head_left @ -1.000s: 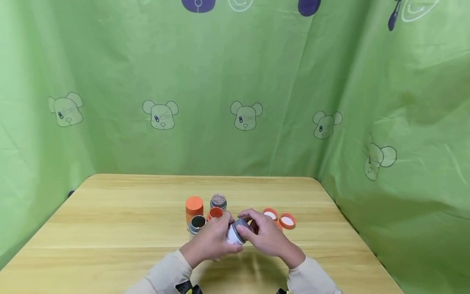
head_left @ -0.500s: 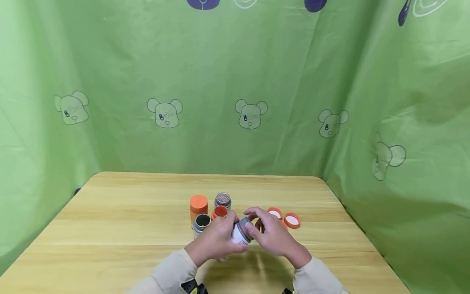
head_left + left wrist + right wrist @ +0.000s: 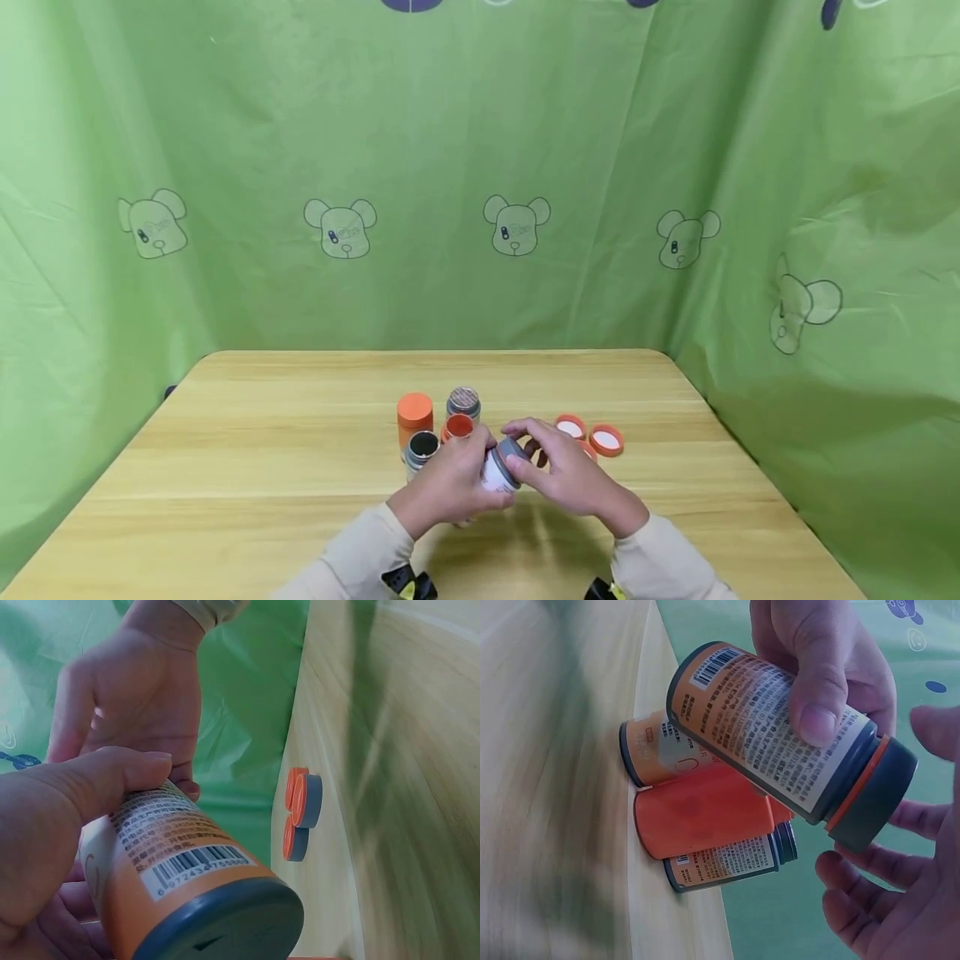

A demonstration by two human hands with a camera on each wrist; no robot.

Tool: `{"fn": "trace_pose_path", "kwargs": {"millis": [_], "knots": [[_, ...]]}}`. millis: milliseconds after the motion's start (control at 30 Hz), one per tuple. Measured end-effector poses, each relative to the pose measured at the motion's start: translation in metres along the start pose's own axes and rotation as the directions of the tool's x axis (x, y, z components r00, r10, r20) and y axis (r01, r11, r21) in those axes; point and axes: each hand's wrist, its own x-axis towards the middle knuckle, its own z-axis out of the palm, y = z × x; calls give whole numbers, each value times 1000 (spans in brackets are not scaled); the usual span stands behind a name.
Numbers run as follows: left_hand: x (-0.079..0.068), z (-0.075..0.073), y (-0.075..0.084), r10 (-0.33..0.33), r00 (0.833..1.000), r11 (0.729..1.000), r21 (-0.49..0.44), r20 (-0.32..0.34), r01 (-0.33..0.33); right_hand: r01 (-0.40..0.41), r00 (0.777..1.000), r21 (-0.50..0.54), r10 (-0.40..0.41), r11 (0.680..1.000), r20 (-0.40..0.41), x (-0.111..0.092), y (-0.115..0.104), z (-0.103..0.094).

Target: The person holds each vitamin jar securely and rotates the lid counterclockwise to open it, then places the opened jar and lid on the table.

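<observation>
My left hand point(image 3: 450, 483) grips a tilted supplement bottle point(image 3: 765, 727) with an orange and white label, its thumb lying across the print. In the left wrist view the bottle's dark base point(image 3: 232, 922) and barcode point toward the camera. Curved around the dark grey lid point(image 3: 881, 799) are the thumb and fingers of my right hand point(image 3: 570, 479). An orange band shows between this lid and the bottle's shoulder. In the right wrist view, right fingertips sit at the lid's lower edge while the thumb lies off to the side.
Left of the hands stand a bottle with an orange top point(image 3: 415, 410), an open dark-mouthed bottle point(image 3: 423, 446), an orange-red one point(image 3: 459, 427) and a silver-topped one point(image 3: 464, 400). Several loose lids point(image 3: 606, 440) lie right on the wooden table point(image 3: 247, 442). Green curtains point(image 3: 420, 292) surround it.
The head view has shifted slightly, so the table and hands appear farther right. Both hands stay at the bottle and its lid in nearly the same pose.
</observation>
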Motion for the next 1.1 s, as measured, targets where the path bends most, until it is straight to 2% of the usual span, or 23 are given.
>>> {"fn": "trace_pose_path", "kwargs": {"millis": [267, 500, 667, 833, 1100], "knots": [[0, 1, 0, -6, 1000, 1000, 23, 17, 6, -72, 997, 18, 71, 997, 35, 0, -3, -1], [1, -2, 2, -23, 1000, 1000, 15, 8, 23, 7, 1000, -3, -7, 1000, 18, 1, -3, -4], [-3, 2, 3, -32, 999, 999, 11, 13, 32, -31, 999, 7, 30, 1000, 22, -3, -3, 0], [-3, 4, 2, -10, 1000, 999, 37, 16, 9, -77, 997, 13, 76, 997, 26, -4, -3, 2], [-2, 0, 2, -22, 1000, 999, 42, 21, 21, -12, 999, 22, 11, 1000, 36, -1, -5, -2]]}}
